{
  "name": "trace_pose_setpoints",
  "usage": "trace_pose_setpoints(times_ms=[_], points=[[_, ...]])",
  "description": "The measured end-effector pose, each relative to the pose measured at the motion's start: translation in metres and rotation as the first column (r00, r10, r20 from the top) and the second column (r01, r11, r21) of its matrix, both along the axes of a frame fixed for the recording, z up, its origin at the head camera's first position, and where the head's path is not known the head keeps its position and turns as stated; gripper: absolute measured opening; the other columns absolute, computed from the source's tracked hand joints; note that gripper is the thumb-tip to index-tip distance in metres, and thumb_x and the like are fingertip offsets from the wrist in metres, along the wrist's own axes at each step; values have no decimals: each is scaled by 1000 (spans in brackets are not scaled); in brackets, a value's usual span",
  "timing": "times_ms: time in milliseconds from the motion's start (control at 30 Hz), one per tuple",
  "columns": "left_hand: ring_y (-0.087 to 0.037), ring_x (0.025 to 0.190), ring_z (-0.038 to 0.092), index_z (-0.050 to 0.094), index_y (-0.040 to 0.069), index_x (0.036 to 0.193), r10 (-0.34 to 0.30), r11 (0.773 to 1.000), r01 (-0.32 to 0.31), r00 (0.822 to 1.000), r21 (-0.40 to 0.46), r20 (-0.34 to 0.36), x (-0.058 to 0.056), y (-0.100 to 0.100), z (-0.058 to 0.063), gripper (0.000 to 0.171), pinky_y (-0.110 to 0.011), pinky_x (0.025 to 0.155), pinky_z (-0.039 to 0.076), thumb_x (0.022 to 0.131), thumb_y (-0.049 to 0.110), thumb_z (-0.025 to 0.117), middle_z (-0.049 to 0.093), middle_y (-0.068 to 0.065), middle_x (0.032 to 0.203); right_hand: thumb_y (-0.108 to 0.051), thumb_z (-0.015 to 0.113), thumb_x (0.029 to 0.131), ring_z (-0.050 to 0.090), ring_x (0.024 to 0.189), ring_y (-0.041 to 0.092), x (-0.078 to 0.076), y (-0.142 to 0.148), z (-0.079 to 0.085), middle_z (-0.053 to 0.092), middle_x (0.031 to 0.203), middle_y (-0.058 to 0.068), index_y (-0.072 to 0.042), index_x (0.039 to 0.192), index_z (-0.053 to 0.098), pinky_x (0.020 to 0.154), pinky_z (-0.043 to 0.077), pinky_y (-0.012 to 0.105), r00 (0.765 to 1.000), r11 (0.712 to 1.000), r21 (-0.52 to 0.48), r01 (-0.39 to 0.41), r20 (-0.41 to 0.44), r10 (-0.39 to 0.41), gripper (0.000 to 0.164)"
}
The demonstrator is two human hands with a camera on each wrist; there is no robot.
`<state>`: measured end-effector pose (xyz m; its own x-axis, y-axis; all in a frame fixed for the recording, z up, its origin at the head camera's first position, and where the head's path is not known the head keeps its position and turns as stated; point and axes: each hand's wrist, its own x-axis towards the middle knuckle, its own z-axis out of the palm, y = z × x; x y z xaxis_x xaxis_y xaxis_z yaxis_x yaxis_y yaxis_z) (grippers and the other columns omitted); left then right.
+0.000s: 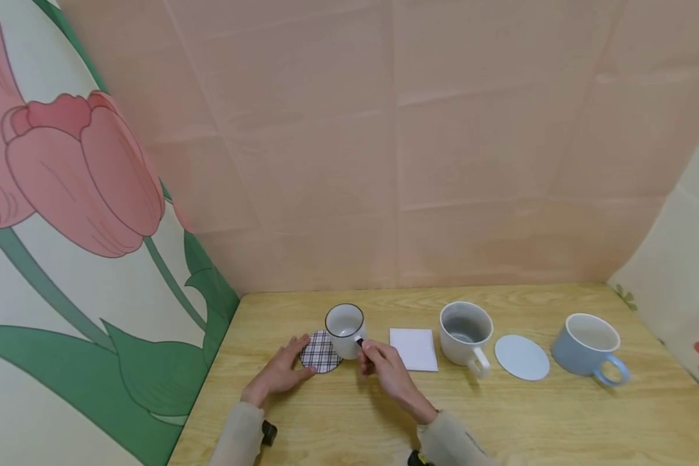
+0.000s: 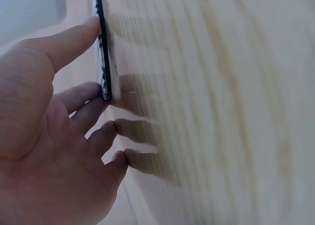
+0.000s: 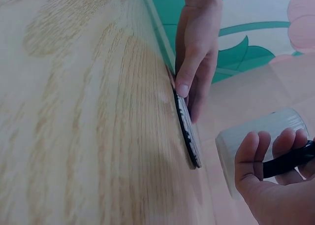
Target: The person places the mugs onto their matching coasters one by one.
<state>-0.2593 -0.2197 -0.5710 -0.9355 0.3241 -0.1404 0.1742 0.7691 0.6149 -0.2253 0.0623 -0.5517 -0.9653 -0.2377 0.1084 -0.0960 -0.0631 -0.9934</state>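
A white enamel-look mug with a dark rim and black handle is in my right hand, whose fingers and thumb grip the handle. In the right wrist view the mug hangs above the table, apart from it. Flat on the table lies a round plaid coaster with a black edge, partly hidden by the mug. My left hand holds the coaster at its left side, thumb on the near edge and index finger on the far edge. In the left wrist view the other fingertips rest on the tabletop.
To the right stand a square white coaster, a large white mug, a round pale-blue coaster and a light-blue mug, in a row on the wooden table. A pink backdrop rises behind.
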Motion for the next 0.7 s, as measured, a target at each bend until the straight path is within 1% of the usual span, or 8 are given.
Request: trace_pose_setpoints(times_ms=[67,133,300,400,533,633,700], points=[[-34,154,12,30,17,159,7,1000,-7,1000,11,-2,1,0,1,76,-58,124,9,96,41,66,23,-6,166,-26,44,108,62,73,25,0,-1,0,58,87,28,3,89,60,71,60,50,1000,1000,-2,4,6,-4,38],[-34,154,12,30,17,159,8,1000,-8,1000,15,-3,1,0,2,76,-57,124,9,96,41,66,23,-6,166,-26,44,108,61,73,23,0,-2,0,58,87,29,2,89,60,71,60,50,1000,1000,-6,7,12,-7,38],[-35,154,13,28,20,160,36,999,-36,999,5,15,1,1,3,78,-58,123,11,96,43,66,23,-10,165,-28,44,108,61,76,28,0,-4,1,57,88,28,3,89,59,74,59,51,1000,1000,-28,-13,23,13,39],[-35,153,13,26,20,160,42,999,-41,999,-5,21,0,2,3,80,-59,123,11,95,45,66,23,-11,165,-28,44,108,60,77,31,0,-5,2,56,87,28,4,90,59,73,60,49,1000,999,-46,-24,14,24,40],[-35,153,14,27,18,160,35,999,-35,999,-7,18,-1,3,3,81,-58,123,12,95,44,67,25,-11,165,-25,45,108,61,75,30,1,-8,1,56,85,27,8,90,57,71,60,46,1000,997,-74,-26,9,27,40],[-34,153,14,27,19,160,44,999,-44,999,-2,23,-1,2,3,81,-58,123,11,94,44,68,24,-11,165,-24,45,108,60,74,28,0,-11,0,55,84,25,13,91,55,70,60,44,999,996,-89,-30,17,32,42],[-34,154,14,27,20,160,48,999,-48,999,0,22,-1,2,3,81,-58,123,11,94,45,67,24,-11,165,-24,46,108,60,74,27,0,-13,0,55,83,22,14,92,55,71,60,43,999,995,-96,-30,20,33,42]])
